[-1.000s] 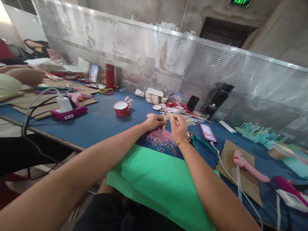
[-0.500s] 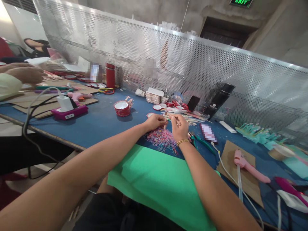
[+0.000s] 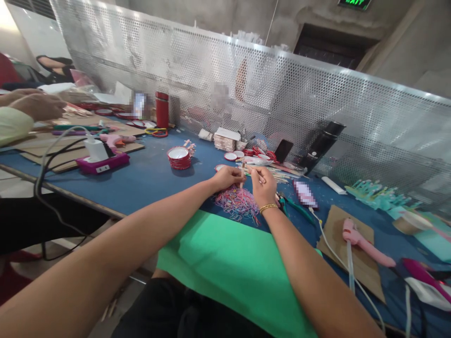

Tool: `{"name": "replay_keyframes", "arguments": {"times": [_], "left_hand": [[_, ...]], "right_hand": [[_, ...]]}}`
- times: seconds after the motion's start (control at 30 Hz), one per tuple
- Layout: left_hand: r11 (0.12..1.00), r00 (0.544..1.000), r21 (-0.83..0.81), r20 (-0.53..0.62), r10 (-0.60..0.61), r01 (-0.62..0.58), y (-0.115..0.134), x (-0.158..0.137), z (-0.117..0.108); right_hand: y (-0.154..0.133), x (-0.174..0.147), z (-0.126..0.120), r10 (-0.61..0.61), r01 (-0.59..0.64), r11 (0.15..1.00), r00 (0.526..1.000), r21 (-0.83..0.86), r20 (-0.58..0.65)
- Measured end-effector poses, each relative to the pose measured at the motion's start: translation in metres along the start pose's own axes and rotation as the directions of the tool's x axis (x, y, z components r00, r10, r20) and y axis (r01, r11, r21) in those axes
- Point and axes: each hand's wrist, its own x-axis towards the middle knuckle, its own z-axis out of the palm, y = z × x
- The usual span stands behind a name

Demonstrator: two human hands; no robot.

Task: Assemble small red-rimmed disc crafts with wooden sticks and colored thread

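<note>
My left hand (image 3: 226,178) is closed in a pinch on a flat wooden craft stick (image 3: 242,175), which stands nearly upright. Close on its right, my right hand (image 3: 264,186) has its fingers curled together around something thin and pale that I cannot make out. Below both hands lies a tangled heap of thin multicoloured loops (image 3: 237,204), which look like rubber bands. A green sheet (image 3: 232,267) hangs over the table's front edge and my lap, under my forearms.
Stacked red-rimmed round pieces (image 3: 179,158) stand left of my hands. Pliers (image 3: 298,210) and a phone (image 3: 305,194) lie to the right, then a pink glue gun (image 3: 366,244) on cardboard. A purple power strip (image 3: 102,164) and a co-worker's hands (image 3: 38,105) are at left.
</note>
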Motion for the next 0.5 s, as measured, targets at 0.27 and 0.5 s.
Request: {"name": "replay_keyframes", "arguments": {"times": [0.27,0.5], "left_hand": [[1.000,1.000,0.005,0.001,0.004,-0.004,0.0003,0.0002,0.0000],[1.000,1.000,-0.002,0.002,-0.002,0.002,-0.0038,0.0015,-0.0002]], "right_hand": [[-0.0010,0.0001,-0.0003,0.017,-0.017,1.000,1.000,-0.014,-0.015],[-0.0005,-0.0003,0.0010,0.000,0.000,1.000,1.000,0.001,0.009]]}}
